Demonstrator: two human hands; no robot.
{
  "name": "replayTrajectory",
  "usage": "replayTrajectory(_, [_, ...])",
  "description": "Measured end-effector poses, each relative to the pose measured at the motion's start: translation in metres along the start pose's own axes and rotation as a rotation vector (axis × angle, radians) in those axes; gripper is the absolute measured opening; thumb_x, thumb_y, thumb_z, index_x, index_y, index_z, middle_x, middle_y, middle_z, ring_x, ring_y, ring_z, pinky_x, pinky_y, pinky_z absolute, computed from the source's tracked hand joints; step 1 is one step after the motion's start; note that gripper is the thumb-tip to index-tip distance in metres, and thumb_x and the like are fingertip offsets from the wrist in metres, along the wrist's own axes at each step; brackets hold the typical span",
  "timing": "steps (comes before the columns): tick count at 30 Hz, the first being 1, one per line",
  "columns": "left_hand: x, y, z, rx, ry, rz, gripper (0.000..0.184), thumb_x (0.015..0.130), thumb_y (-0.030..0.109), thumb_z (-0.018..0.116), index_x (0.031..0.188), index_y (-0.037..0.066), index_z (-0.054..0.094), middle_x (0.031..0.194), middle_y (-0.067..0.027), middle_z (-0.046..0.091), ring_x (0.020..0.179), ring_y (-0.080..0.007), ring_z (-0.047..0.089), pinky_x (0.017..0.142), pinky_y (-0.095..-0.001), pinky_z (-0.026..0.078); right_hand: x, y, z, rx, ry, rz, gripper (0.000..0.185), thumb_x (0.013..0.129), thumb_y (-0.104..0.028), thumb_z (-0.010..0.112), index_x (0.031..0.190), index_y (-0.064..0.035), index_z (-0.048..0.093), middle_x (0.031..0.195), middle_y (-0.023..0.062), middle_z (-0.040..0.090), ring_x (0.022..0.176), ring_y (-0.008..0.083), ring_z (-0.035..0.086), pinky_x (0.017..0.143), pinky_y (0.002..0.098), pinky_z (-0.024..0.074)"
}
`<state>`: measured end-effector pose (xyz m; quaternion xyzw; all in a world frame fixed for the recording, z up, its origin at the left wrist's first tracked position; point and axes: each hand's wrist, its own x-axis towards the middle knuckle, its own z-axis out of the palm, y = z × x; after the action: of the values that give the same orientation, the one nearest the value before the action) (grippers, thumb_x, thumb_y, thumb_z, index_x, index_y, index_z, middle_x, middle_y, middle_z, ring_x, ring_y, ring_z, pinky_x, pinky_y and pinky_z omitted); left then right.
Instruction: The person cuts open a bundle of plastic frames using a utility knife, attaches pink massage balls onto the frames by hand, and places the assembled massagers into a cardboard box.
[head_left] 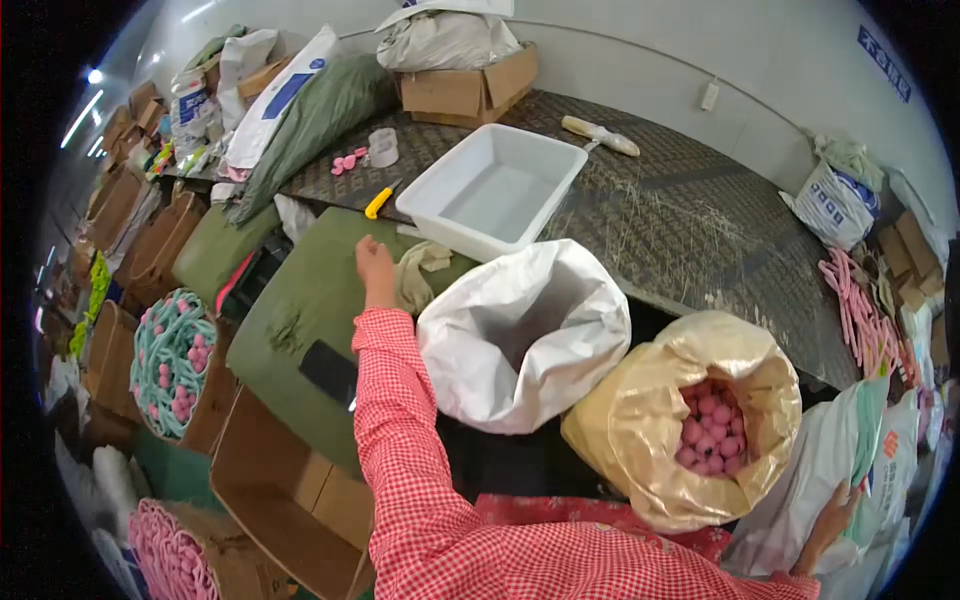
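My left hand (pixel 375 268) is over the green covered surface (pixel 300 300), fingers loosely bent and nothing visible in them. Right beside it lies a beige crumpled cloth (pixel 424 268). Far to the right, my right hand (pixel 832 518) grips the edge of a white sack (pixel 785 530) with green on it; its fingers are partly hidden. Between my arms stand a wide-mouthed white sack (pixel 470 340), its bottom out of sight, and a yellowish sack (pixel 620 420) holding many pink balls (pixel 712 430).
On the dark patterned table (pixel 690 220) are a white plastic tub (pixel 500 185), a yellow utility knife (pixel 380 202), a brush-like tool (pixel 600 135) and a cardboard box (pixel 465 95). At left stand an open carton (pixel 290 480) and boxes of teal rope (pixel 165 350) and pink rope (pixel 165 550).
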<state>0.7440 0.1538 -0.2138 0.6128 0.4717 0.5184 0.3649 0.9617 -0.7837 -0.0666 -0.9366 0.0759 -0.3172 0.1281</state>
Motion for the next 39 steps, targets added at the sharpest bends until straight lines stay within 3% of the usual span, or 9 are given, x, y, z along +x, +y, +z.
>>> replayTrajectory(3, [0.034, -0.035, 0.021, 0.108, 0.124, 0.078, 0.045, 0.088, 0.011, 0.058, 0.130, -0.001, 0.049, 0.114, -0.0207, 0.059, 0.106, -0.0313, 0.057, 0.092, -0.0404, 0.045, -0.019, -0.047, -0.021, 0.051, -0.238, -0.011, 0.048, 0.095, -0.031, 0.054, 0.123, 0.0075, 0.052, 0.121, 0.0297, 0.056, 0.114, 0.0394, 0.054, 0.097, 0.0406, 0.0400])
replayTrajectory(8, [0.074, -0.053, 0.041, 0.028, 0.184, 0.088, 0.052, 0.092, 0.023, 0.056, 0.137, 0.001, 0.042, 0.121, -0.0248, 0.054, 0.110, -0.0373, 0.054, 0.095, -0.0432, 0.042, -0.059, -0.061, -0.010, -0.107, -0.200, -0.064, 0.056, 0.094, -0.031, 0.058, 0.125, 0.0139, 0.049, 0.123, 0.0303, 0.055, 0.116, 0.0391, 0.052, 0.100, 0.0405, 0.0387])
replayTrajectory(13, [0.086, -0.025, 0.048, 0.232, 0.164, -0.098, 0.051, 0.091, 0.027, 0.056, 0.138, 0.011, 0.045, 0.128, -0.0201, 0.055, 0.114, -0.0371, 0.054, 0.095, -0.0433, 0.043, -0.076, -0.066, 0.004, 0.177, -0.348, -0.067, 0.056, 0.090, -0.023, 0.059, 0.127, 0.0160, 0.045, 0.129, 0.0316, 0.050, 0.120, 0.0416, 0.049, 0.105, 0.0408, 0.0343])
replayTrajectory(17, [0.111, -0.055, 0.048, 0.377, -0.041, -0.285, 0.045, 0.086, 0.025, 0.061, 0.130, 0.017, 0.056, 0.127, -0.0136, 0.058, 0.113, -0.0329, 0.056, 0.090, -0.0419, 0.047, -0.064, -0.049, 0.040, -0.013, -0.244, -0.171, 0.051, 0.089, -0.020, 0.058, 0.124, 0.0158, 0.048, 0.127, 0.0304, 0.052, 0.120, 0.0383, 0.050, 0.104, 0.0407, 0.0355])
replayTrajectory(23, [0.085, -0.013, 0.045, 0.328, 0.042, -0.115, 0.045, 0.081, 0.018, 0.066, 0.126, 0.018, 0.058, 0.128, -0.0156, 0.056, 0.115, -0.0318, 0.056, 0.093, -0.0394, 0.047, -0.049, -0.087, 0.040, 0.031, -0.223, -0.121, 0.050, 0.090, -0.020, 0.059, 0.124, 0.0151, 0.048, 0.126, 0.0297, 0.054, 0.121, 0.0382, 0.049, 0.105, 0.0401, 0.0355])
replayTrajectory(27, [0.073, 0.003, 0.067, 0.607, -0.101, -0.005, 0.050, 0.090, 0.033, 0.056, 0.138, 0.037, 0.043, 0.150, -0.0106, 0.030, 0.129, -0.0382, 0.041, 0.097, -0.0608, 0.038, -0.047, -0.080, 0.031, 0.015, -0.219, -0.034, 0.050, 0.091, -0.020, 0.059, 0.125, 0.0146, 0.048, 0.128, 0.0295, 0.053, 0.122, 0.0375, 0.050, 0.105, 0.0397, 0.0355])
replayTrajectory(31, [0.074, 0.016, 0.070, 0.848, -0.249, -0.080, 0.044, 0.090, 0.039, 0.053, 0.133, 0.034, 0.045, 0.142, -0.0118, 0.034, 0.127, -0.0359, 0.041, 0.093, -0.0667, 0.037, -0.036, -0.058, 0.033, -0.004, -0.134, -0.085, 0.049, 0.093, -0.021, 0.057, 0.125, 0.0139, 0.048, 0.129, 0.0283, 0.052, 0.122, 0.0364, 0.049, 0.105, 0.0386, 0.0341])
replayTrajectory(36, [0.082, -0.020, 0.066, 0.671, 0.160, 0.173, 0.020, 0.084, 0.029, 0.064, 0.090, 0.011, 0.071, 0.090, -0.0178, 0.064, 0.084, -0.0386, 0.063, 0.074, -0.0455, 0.052, 0.004, -0.025, 0.034, 0.006, -0.172, -0.063, 0.050, 0.095, -0.024, 0.056, 0.131, 0.0096, 0.046, 0.135, 0.0236, 0.049, 0.126, 0.0314, 0.045, 0.108, 0.0368, 0.0311])
replayTrajectory(39, [0.090, -0.046, 0.054, 0.583, 0.165, 0.094, 0.020, 0.082, 0.026, 0.066, 0.091, 0.009, 0.070, 0.089, -0.0191, 0.067, 0.085, -0.0371, 0.064, 0.073, -0.0451, 0.051, 0.014, -0.039, 0.026, 0.093, -0.139, -0.017, 0.049, 0.095, -0.026, 0.056, 0.131, 0.0079, 0.047, 0.134, 0.0224, 0.050, 0.126, 0.0303, 0.045, 0.108, 0.0366, 0.0315])
